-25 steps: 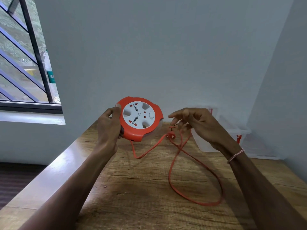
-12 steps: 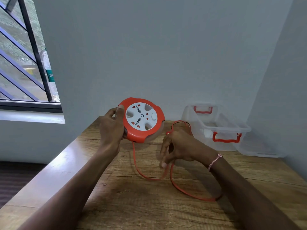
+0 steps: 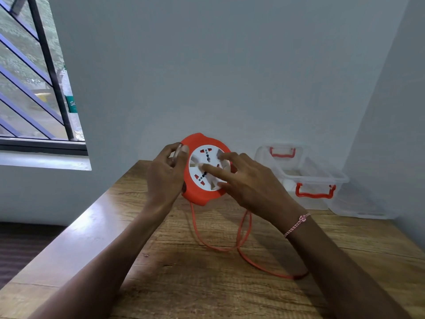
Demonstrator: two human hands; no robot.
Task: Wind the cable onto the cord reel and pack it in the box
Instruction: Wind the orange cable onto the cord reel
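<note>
The desk (image 3: 161, 284) is rough-grained brown wood with a smooth paler edge on the left. On it lies the slack of the orange cable (image 3: 220, 249), thin and round, crossing itself in a loose loop before it rises to the reel (image 3: 197, 196). A pink and white thread bracelet (image 3: 297, 224) sits on the right wrist.

The reel is a round orange plastic disc with a white socket face, held on edge with that face turned toward the person. The left hand (image 3: 165, 176) is clamped on its left rim, thumb at the front and fingers curled behind. The right hand (image 3: 248, 180) is spread, straight fingers laid on the white face (gripping nothing).

Beyond, to the right, the box (image 3: 315, 178) stands by the wall: clear plastic, rectangular, with orange handles. I cannot tell what is inside. A flat clear lid (image 3: 361, 208) lies just beside it. On the far left is a barred window (image 3: 34, 88).
</note>
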